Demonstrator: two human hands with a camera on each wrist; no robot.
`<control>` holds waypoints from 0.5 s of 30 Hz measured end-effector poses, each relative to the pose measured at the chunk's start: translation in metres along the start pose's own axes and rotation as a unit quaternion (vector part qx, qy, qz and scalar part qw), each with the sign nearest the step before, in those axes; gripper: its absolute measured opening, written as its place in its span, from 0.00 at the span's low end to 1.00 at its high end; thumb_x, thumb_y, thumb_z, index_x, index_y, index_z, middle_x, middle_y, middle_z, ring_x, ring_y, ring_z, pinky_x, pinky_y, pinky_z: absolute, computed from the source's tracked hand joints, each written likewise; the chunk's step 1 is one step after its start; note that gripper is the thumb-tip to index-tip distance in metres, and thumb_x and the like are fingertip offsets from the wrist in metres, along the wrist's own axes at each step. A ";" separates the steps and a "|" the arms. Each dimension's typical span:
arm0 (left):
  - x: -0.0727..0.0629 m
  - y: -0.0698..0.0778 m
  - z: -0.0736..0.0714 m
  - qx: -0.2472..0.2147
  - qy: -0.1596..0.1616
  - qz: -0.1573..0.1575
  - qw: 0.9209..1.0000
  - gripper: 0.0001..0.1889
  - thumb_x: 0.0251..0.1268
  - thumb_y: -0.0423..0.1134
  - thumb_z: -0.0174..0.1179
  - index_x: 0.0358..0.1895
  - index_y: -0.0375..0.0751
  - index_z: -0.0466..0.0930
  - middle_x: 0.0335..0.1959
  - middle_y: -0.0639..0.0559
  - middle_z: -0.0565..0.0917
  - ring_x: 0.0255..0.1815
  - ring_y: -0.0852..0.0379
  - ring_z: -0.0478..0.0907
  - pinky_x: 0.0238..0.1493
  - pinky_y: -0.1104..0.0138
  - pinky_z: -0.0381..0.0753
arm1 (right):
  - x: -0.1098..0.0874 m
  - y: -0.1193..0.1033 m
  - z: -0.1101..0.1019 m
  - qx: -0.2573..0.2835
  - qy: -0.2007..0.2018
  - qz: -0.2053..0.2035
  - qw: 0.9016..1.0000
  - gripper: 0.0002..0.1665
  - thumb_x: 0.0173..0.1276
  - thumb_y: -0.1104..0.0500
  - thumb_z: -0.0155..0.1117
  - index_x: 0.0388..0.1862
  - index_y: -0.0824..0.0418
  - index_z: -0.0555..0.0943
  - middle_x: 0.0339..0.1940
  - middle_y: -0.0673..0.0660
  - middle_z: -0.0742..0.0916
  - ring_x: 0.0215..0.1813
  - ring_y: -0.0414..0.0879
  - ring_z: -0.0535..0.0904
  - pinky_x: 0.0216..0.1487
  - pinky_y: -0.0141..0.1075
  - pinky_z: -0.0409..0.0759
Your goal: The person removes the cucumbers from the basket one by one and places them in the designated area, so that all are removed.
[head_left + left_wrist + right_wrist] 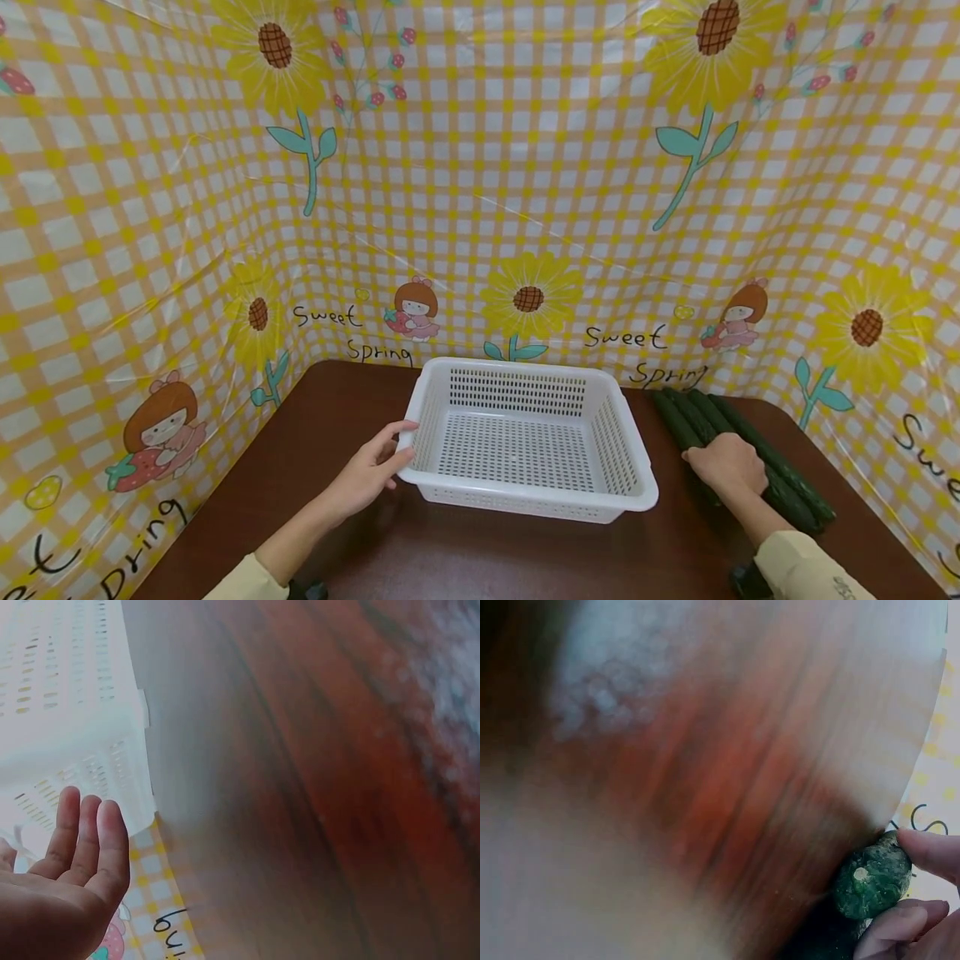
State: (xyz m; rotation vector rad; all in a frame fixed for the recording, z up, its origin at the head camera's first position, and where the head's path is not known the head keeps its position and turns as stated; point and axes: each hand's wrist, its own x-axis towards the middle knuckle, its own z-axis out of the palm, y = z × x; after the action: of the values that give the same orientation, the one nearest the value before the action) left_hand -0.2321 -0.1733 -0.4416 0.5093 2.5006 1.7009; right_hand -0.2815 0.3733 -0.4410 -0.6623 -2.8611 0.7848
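Note:
A white plastic basket [525,493] with slotted walls stands in the middle of the table. At its left rim is my left hand [369,467], thumb and a finger on the edge. The left wrist view shows three fairly straight fingers [112,840] beside the basket wall. Several dark green cucumbers [797,485] lie side by side on the right. Over them is my right hand [726,465], gripping one cucumber [874,881] between thumb and fingers, as the right wrist view shows. The hand hides part of the bunch in the head view.
The dark brown table [337,417] carries the basket and cucumbers. A yellow checked cloth [480,208] with sunflowers hangs close behind the table and along both sides. A narrow strip of tabletop separates the basket from the cucumbers.

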 end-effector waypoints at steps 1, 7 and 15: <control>0.000 0.000 0.000 -0.001 0.000 0.000 1.000 0.25 0.77 0.46 0.56 0.72 0.51 0.66 0.53 0.39 0.82 0.46 0.52 0.78 0.39 0.61 0.79 | 0.000 0.000 0.000 0.001 -0.001 -0.004 1.000 0.22 0.63 0.47 0.66 0.20 0.64 0.79 0.23 0.63 0.80 0.26 0.57 0.76 0.22 0.45 0.74; 0.000 0.000 -0.002 -0.005 -0.005 0.003 1.000 0.25 0.76 0.45 0.56 0.73 0.51 0.65 0.54 0.37 0.81 0.46 0.51 0.78 0.39 0.61 0.79 | 0.001 0.002 -0.001 -0.010 0.004 -0.032 0.999 0.30 0.63 0.49 0.67 0.55 0.72 0.80 0.48 0.76 0.83 0.35 0.65 0.80 0.25 0.48 0.76; 0.000 -0.001 -0.002 0.015 -0.007 0.021 1.000 0.25 0.76 0.46 0.57 0.72 0.49 0.67 0.50 0.40 0.82 0.43 0.53 0.76 0.37 0.63 0.77 | -0.003 0.002 -0.003 -0.019 -0.006 -0.033 0.999 0.39 0.63 0.51 0.64 0.68 0.72 0.71 0.60 0.78 0.77 0.45 0.72 0.79 0.30 0.53 0.78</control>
State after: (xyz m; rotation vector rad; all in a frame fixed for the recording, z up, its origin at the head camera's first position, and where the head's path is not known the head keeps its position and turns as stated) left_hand -0.2328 -0.1755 -0.4421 0.5787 2.5271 1.6704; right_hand -0.2773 0.3750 -0.4389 -0.5665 -2.8990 0.7281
